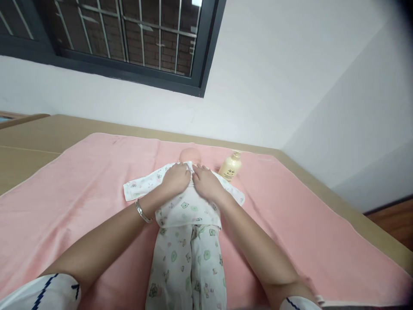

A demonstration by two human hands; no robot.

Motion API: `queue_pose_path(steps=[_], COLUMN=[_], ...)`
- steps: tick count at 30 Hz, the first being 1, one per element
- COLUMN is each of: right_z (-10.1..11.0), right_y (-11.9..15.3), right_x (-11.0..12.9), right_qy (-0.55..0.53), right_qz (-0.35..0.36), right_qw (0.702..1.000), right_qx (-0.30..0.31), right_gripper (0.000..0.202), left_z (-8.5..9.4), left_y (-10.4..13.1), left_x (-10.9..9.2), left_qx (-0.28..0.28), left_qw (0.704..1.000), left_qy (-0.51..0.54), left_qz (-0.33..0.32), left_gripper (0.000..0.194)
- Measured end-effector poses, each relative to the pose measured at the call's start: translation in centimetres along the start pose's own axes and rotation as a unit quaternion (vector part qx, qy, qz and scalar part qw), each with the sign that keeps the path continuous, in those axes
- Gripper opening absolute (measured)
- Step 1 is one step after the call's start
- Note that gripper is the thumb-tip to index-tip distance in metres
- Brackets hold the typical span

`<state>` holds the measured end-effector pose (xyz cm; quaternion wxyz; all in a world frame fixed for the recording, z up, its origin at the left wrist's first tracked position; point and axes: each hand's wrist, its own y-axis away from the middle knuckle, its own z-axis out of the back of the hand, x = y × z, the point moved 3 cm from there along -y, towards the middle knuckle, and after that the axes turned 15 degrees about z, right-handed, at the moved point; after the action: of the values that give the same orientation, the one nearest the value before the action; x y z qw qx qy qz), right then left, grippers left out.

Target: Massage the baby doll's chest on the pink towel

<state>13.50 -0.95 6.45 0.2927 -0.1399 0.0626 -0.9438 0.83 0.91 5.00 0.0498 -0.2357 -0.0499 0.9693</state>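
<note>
A doll in a white printed top [189,211] and matching trousers [174,258] lies on a pink cloth [277,215], its sleeves spread to both sides. The doll's rounded head [190,155] shows above the collar. On the upper chest of the top, my left hand [177,177] rests on the left half, fingers toward the collar, a silver bangle at the wrist. My right hand [206,181] lies on the right half, its fingers extended on the fabric. The two hands are close together at the front of the top.
Beyond the doll's right-hand sleeve, a pale yellow bottle [230,167] lies tilted on the cloth. The cloth covers a tan surface [35,131] whose far edge meets a white wall [258,77]. A dark-framed window [129,71] with bars is above.
</note>
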Motion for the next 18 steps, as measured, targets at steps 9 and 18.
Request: queue_pose_path(steps=[9,18], right_z=[-0.1,0.5], right_y=[-0.8,0.7], right_x=[-2.2,2.7], right_qy=[-0.034,0.06], right_qz=[-0.059,0.015], right_qw=[0.997,0.998], right_qx=[-0.025,0.021], right_gripper=[0.048,0.048], left_z=[-0.7,-0.4], left_y=[2.6,-1.2], left_x=[-1.6,0.6], left_qx=[-0.037,0.023], left_qw=[0.997,1.0], left_qy=[-0.071,0.014], left_qz=[-0.013,0.008], left_gripper=[0.049,0.042])
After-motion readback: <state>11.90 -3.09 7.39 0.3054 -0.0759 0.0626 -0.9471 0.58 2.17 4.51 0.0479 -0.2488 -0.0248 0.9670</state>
